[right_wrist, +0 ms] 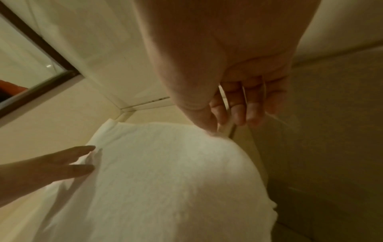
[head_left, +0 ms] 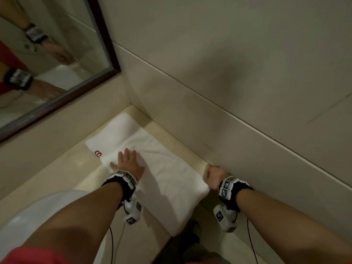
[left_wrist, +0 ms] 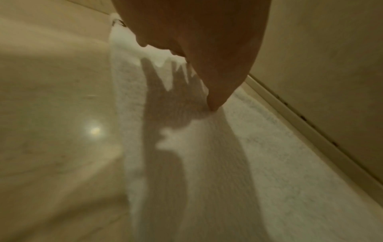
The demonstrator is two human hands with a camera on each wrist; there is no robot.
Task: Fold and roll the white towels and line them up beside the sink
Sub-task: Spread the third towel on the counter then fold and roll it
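A long white towel (head_left: 167, 178) lies flat on the beige counter (head_left: 83, 178), running from the wall corner to the front edge. Its far end (head_left: 112, 134) carries red letters; I cannot tell whether that part is a separate folded towel. My left hand (head_left: 127, 161) presses flat on the towel's left side with fingers spread, and the left wrist view shows it (left_wrist: 196, 41) over the towel (left_wrist: 207, 163). My right hand (head_left: 212, 176) is at the towel's right edge by the wall. In the right wrist view its thumb and curled fingers (right_wrist: 217, 117) pinch that edge of the towel (right_wrist: 165, 180).
A white sink basin (head_left: 47, 210) sits at the lower left, beside the towel. A dark-framed mirror (head_left: 57, 73) hangs at the upper left. The tiled wall (head_left: 247, 111) runs close along the towel's right side. Cables hang from both wrist cameras.
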